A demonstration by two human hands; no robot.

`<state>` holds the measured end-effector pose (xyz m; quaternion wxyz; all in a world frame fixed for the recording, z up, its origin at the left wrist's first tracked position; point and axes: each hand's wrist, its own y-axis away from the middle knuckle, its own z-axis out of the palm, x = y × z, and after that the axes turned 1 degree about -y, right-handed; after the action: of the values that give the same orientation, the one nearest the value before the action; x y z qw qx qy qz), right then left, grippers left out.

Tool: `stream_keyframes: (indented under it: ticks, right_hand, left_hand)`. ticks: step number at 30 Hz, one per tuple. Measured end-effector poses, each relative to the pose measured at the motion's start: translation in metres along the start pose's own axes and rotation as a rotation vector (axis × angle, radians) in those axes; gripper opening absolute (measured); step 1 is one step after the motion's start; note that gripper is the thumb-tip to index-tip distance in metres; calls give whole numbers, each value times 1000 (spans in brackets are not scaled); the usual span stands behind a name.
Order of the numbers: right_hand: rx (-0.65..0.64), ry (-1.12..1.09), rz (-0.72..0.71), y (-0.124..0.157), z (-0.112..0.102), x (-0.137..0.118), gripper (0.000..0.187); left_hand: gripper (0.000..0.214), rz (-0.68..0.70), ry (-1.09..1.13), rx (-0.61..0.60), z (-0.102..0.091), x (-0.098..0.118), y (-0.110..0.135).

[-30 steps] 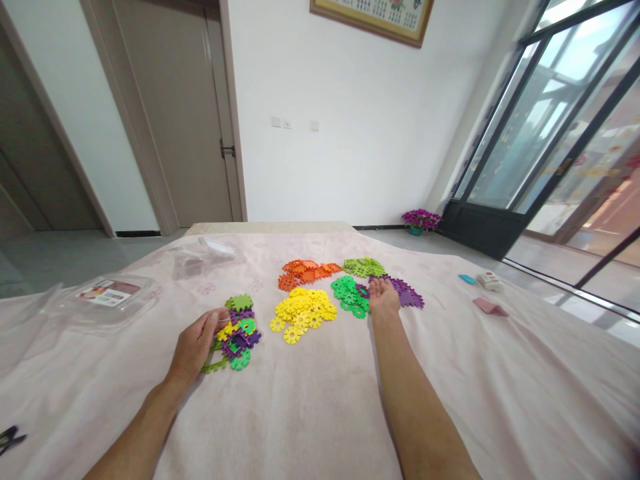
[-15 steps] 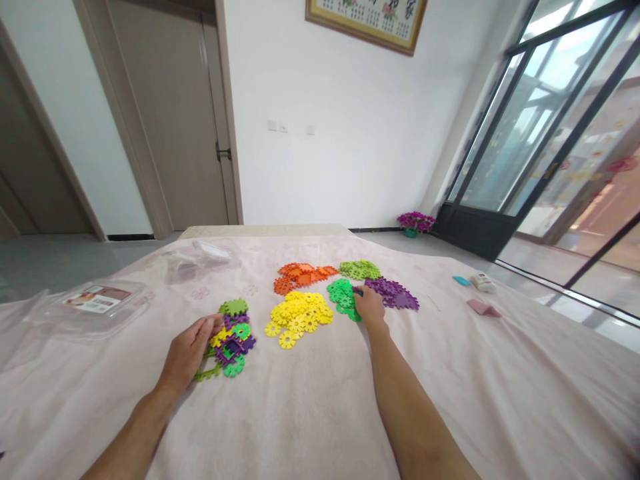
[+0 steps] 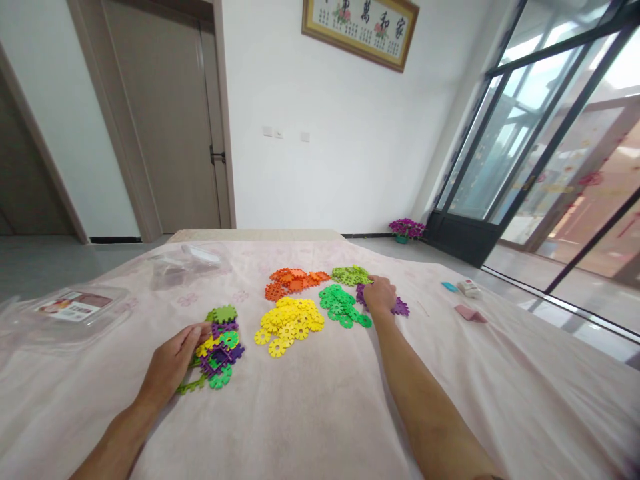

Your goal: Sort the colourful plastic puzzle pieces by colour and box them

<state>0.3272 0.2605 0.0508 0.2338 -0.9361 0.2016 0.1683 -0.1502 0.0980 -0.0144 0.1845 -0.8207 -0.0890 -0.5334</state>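
Note:
On the pink cloth lie sorted piles of plastic snowflake pieces: orange, light green, dark green, yellow and purple. My right hand rests curled on the purple pile, its fingers bent down over the pieces; what they grip is hidden. My left hand lies at the left edge of a joined mixed-colour assembly, fingertips touching it, fingers together.
A clear plastic box with a label and a clear bag sit at the left. Small items, a blue piece, a white object and a pink one, lie at the right. Door and glass sliding doors stand behind.
My right hand went from the purple pile to the dark green pile, then back onto the purple pile, now curled. The left hand stayed at the assembly. The view tilted up slightly.

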Motion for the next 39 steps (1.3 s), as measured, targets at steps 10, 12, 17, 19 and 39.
stream_keyframes:
  ticks: [10, 12, 17, 19, 39]
  right_hand:
    - [-364, 357, -472, -18, 0, 22, 31]
    - [-367, 375, -449, -23, -5, 29, 33]
    - [-335, 405, -405, -42, -3, 31, 45]
    - [-342, 415, -407, -49, 3, 27, 46]
    - [-319, 363, -608, -14, 10, 36, 33]
  left_hand:
    - [56, -2, -42, -9, 0, -13, -5]
    - [55, 3, -50, -8, 0, -18, -7]
    - [56, 7, -76, -43, -1, -26, -9]
    - [56, 7, -80, -55, -1, -27, -9]
    - [59, -25, -41, -23, 0, -8, -3]
